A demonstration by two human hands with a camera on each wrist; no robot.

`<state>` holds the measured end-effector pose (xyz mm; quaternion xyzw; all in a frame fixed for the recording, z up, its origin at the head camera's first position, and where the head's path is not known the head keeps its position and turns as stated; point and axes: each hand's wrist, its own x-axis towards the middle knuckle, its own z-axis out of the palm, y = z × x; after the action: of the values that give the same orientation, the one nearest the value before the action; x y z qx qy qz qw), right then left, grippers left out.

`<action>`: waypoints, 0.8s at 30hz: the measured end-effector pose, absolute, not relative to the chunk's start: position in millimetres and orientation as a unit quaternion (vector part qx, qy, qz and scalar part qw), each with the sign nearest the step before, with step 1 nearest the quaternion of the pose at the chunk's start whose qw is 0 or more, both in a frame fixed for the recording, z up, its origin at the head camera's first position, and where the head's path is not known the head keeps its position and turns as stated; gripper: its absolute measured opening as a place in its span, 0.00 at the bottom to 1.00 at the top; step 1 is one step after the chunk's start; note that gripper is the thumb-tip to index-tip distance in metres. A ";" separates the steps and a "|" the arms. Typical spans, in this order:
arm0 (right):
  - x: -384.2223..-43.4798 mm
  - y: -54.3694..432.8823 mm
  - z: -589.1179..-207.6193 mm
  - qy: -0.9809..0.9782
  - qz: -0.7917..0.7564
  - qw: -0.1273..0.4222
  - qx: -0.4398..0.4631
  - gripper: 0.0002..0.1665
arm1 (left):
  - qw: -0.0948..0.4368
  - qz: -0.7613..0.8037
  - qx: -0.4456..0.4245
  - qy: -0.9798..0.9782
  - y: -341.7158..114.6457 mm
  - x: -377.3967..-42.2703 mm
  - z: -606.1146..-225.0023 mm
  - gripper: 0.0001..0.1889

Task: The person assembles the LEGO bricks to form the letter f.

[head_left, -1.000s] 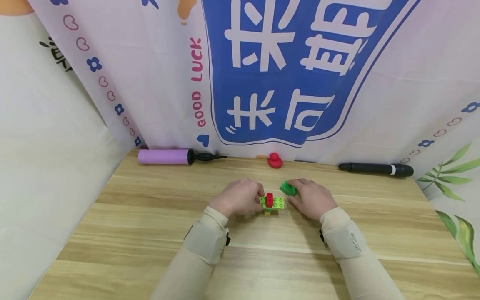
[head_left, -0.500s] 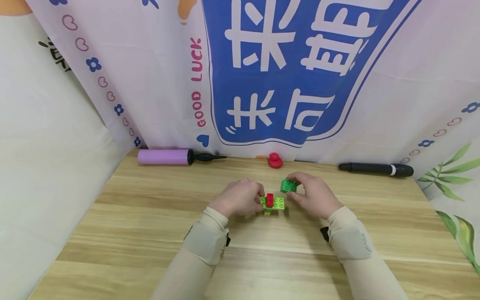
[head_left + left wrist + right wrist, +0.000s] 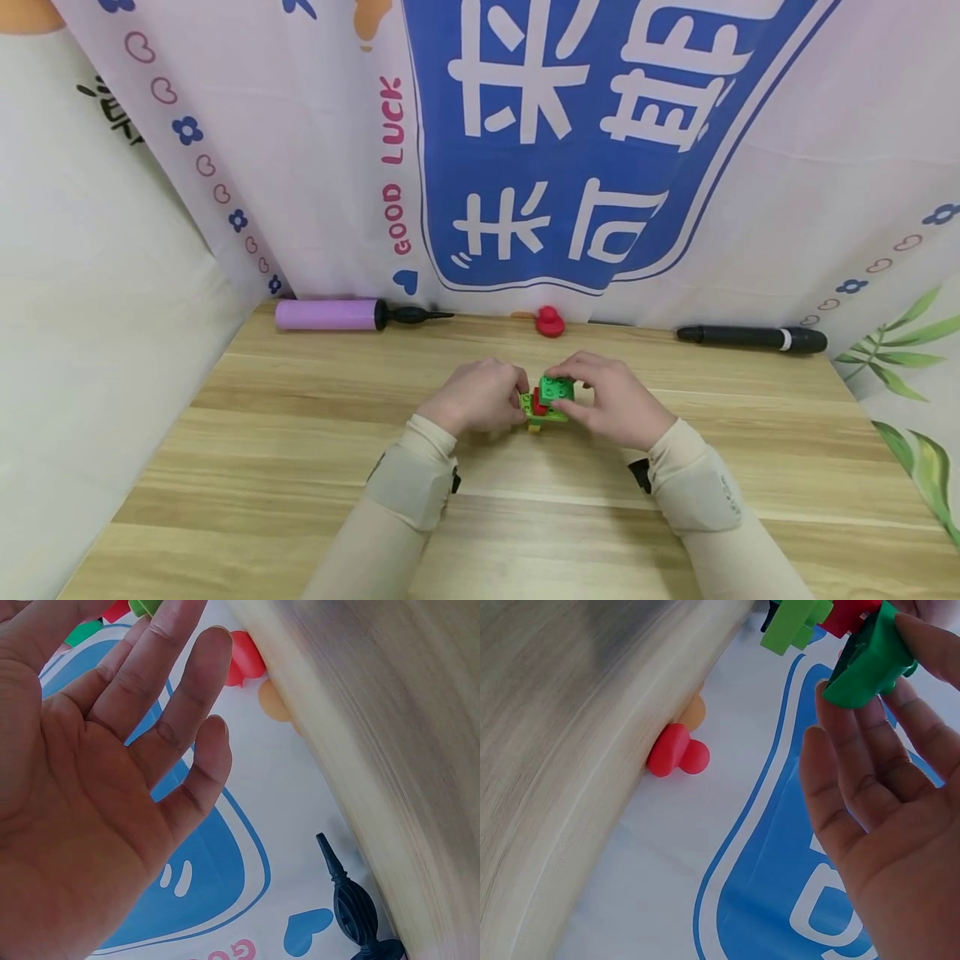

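My left hand (image 3: 476, 396) pinches the left end of a lime building-block plate (image 3: 527, 406). Across the plate's top sits a red block (image 3: 537, 406), and yellow shows underneath at the base (image 3: 534, 427). Between thumb and fingers, my right hand (image 3: 617, 406) holds a green toy block (image 3: 557, 389) with studs on top. It overlaps the red block and the plate's right part in the head view. From the right wrist, the green block (image 3: 871, 664) has a sloped side and is tilted right beside the red block (image 3: 846, 616). In the left wrist view, the fingers (image 3: 191, 697) partly hide the lime plate (image 3: 146, 606).
A red toy duck (image 3: 551, 322) stands at the back edge of the wooden table (image 3: 300, 467). To its left lies a purple hand pump (image 3: 327, 314) with a black nozzle, and to its right a black microphone-like stick (image 3: 750, 337). A printed cloth (image 3: 337, 167) hangs behind.
My right hand has turned the green block studs-up, then carried it left and slightly nearer, over the lime plate. The left hand has stayed in place on the plate.
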<state>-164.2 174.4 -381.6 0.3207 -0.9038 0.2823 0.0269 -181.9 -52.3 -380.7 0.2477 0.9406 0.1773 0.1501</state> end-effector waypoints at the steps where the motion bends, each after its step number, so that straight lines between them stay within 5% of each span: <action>1: -164.1 174.3 -381.8 -0.904 0.282 0.026 0.320 0.20 | 0.150 0.176 0.248 0.941 -52.1 -181.8 -380.8 0.18; 24: -162.1 171.6 -379.7 -0.905 0.267 0.030 0.331 0.21 | 0.152 0.183 0.245 0.940 -51.6 -180.9 -381.3 0.17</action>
<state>-162.1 171.6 -379.7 0.3309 -0.9048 0.2665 0.0296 -180.9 -51.6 -381.3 0.2445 0.9400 0.1827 0.1523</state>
